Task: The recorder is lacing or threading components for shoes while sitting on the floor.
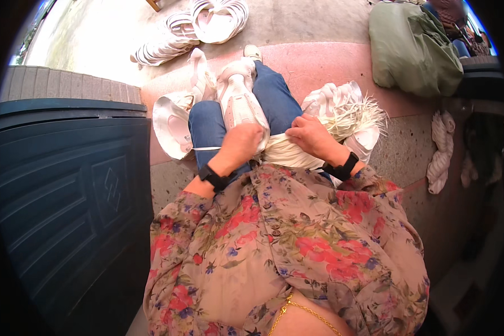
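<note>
A white shoe upper (242, 103) lies lengthwise between my blue-trousered knees, its near end by my hands. My left hand (242, 147) is closed at that end, with a white shoelace (207, 149) sticking out to its left; its fingertips are partly hidden. To the right, my right hand (315, 136) pinches a pale lace strand that stretches toward the left hand. A thick bundle of cream laces (288, 152) lies across my lap under the hands, its frayed ends (364, 116) fanning out on the right.
More white uppers (173, 126) rest beside my left knee, others (333, 98) beyond the right hand. Stacked uppers (218, 21) lie on the floor ahead. A green sack (411, 50) stands far right, near a partly seen person. Left is a dark blue door panel (73, 196). A white twisted bundle (441, 151) lies right.
</note>
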`<state>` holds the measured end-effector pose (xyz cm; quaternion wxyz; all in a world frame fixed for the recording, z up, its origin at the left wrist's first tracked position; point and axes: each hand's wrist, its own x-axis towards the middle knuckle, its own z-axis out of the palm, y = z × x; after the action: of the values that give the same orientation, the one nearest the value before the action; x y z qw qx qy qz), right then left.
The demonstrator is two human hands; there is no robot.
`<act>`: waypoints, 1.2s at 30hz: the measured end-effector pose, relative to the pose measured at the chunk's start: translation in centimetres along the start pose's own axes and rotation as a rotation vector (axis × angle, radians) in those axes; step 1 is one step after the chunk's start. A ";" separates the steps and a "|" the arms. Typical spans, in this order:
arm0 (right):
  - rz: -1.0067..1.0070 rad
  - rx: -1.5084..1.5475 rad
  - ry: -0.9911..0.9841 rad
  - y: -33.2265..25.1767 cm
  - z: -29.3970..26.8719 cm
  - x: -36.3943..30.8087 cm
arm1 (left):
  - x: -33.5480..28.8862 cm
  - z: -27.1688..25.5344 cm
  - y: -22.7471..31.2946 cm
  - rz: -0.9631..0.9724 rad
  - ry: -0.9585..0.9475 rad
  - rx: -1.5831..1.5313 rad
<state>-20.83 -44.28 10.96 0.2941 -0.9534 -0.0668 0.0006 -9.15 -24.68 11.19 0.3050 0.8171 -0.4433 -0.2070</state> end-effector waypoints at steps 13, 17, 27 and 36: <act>-0.086 0.040 0.129 -2.2 1.5 1.2 | 0.4 2.4 -0.2 0.072 -0.189 0.000; -0.049 0.027 -0.027 -3.1 1.0 2.2 | 0.6 0.3 0.6 -0.041 -0.223 -0.159; 0.110 0.348 0.127 -2.8 -3.1 3.1 | -0.6 -5.3 1.9 -0.366 -0.303 -1.095; 0.016 0.255 0.246 -3.5 -1.5 3.9 | -1.3 -5.6 1.4 -0.516 -0.197 -1.076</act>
<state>-17.38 -41.73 14.36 0.4184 -0.9018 -0.0221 -0.1053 -7.23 -22.42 16.34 0.5731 0.6063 -0.0900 -0.5440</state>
